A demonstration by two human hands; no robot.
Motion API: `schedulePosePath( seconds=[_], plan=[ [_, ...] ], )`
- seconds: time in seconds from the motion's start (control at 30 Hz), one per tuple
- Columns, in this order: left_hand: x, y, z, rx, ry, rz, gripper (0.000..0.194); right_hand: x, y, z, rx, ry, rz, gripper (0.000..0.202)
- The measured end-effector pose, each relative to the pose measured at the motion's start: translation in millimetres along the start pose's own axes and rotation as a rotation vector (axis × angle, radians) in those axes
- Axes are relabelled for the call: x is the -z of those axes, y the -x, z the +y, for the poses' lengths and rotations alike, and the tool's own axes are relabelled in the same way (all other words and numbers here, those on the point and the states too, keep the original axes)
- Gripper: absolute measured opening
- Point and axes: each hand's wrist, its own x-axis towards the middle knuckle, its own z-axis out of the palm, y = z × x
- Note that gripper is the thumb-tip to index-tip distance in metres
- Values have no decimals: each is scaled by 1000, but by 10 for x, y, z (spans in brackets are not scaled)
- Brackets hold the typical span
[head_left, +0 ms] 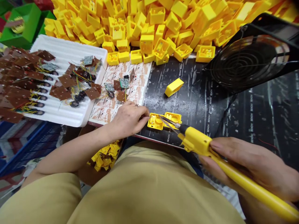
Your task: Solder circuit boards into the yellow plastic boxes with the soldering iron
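Two small open yellow housings lie side by side near the table's front edge, the left housing (155, 121) and the right housing (173, 119). My left hand (130, 119) has its fingers bent together against the left housing's left side; whatever they pinch is hidden. A yellow soldering tool (198, 141) is wrapped in my right hand (252, 161), its thin metal tip over the housings. Behind them a single yellow box (174, 87) rests on the black tabletop (196, 99). Circuit boards with wires (124, 82) lie on a printed sheet (137, 90).
A large heap of yellow boxes (147, 43) spans the back. At right stands a black fan (247, 59). A white foam tray (67, 115) at left carries brown boards (16, 93) with wires. Green bins (25, 21) are at the back left; yellow parts (106, 157) sit below the edge.
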Motion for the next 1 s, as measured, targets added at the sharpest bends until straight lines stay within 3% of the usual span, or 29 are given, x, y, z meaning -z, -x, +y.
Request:
schedulePosePath(
  seconds=[0.1,0.2,0.37,0.63,0.87,1.0],
  plan=[
    [-3,-6,1,-15,-12,4,18,-28,-88,120,246,12,-125,4],
    [8,-20,8,-22,-18,0,18,-63,-148,177,285,133,-149,20],
    [23,-38,28,-29,-24,-11,19,-56,-202,106,397,101,-136,14],
    [10,-36,26,-40,-48,2,21,125,-102,222,255,143,-163,8],
    [32,-49,40,-29,-48,-2,19,78,-137,206,274,68,-116,9],
    [52,-23,23,-7,31,9,18,44,-86,141,209,19,-119,8]
  ],
)
